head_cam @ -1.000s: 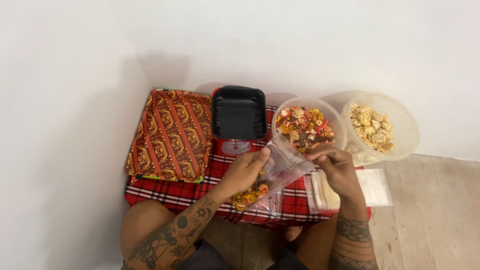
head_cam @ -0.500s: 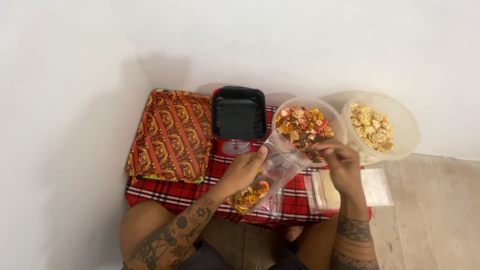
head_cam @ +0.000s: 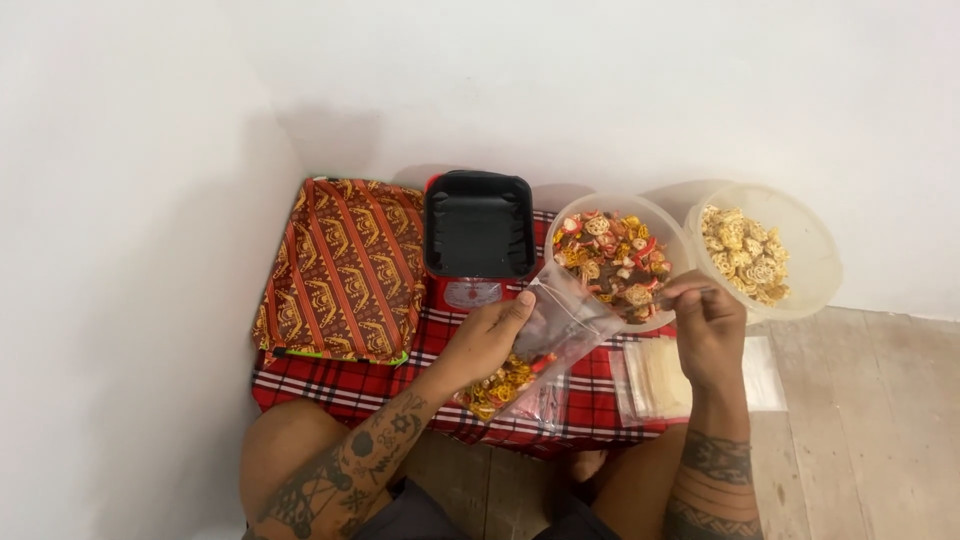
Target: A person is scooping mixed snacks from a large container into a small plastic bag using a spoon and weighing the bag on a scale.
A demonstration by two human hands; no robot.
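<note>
Left hand: the left hand [head_cam: 492, 338] is closed on the near edge of a clear plastic bag [head_cam: 540, 350], thumb and fingers pinching it by its mouth.
Bag: it hangs tilted from that hand, mouth up and pointing toward the bowls, bottom down and toward the person; it sits just above the surface, between the two hands.
Bag contents: a small heap of yellow, orange and red snack pieces [head_cam: 500, 380] lies in the bottom of the bag, below and just right of the left hand.
Right hand: the right hand [head_cam: 708, 325] is at the near rim of the mixed-snack bowl, fingers curled narrow and pinched together; whether they hold any pieces I cannot tell.
Bag and right hand: the mouth of the bag lies just left of the right hand, apart from it.
Mixed-snack bowl: a clear round bowl [head_cam: 670, 235] with multicoloured snack pieces, right behind the bag's mouth.
Second bowl: another clear bowl [head_cam: 815, 255], holding pale yellow flower-shaped crackers, stands beside the first, to its right, partly off the cloth.
Scale: a red kitchen scale [head_cam: 470, 294] with a black tray [head_cam: 478, 226] on top, just behind the left hand.
Spare bags: a stack of flat clear bags [head_cam: 655, 385] lies under the right wrist.
Surface: a low surface covered in red checked cloth [head_cam: 400, 370], set in a corner of white walls.
Patterned cloth: a folded orange and red patterned cloth [head_cam: 340, 268] lies left of the scale.
</note>
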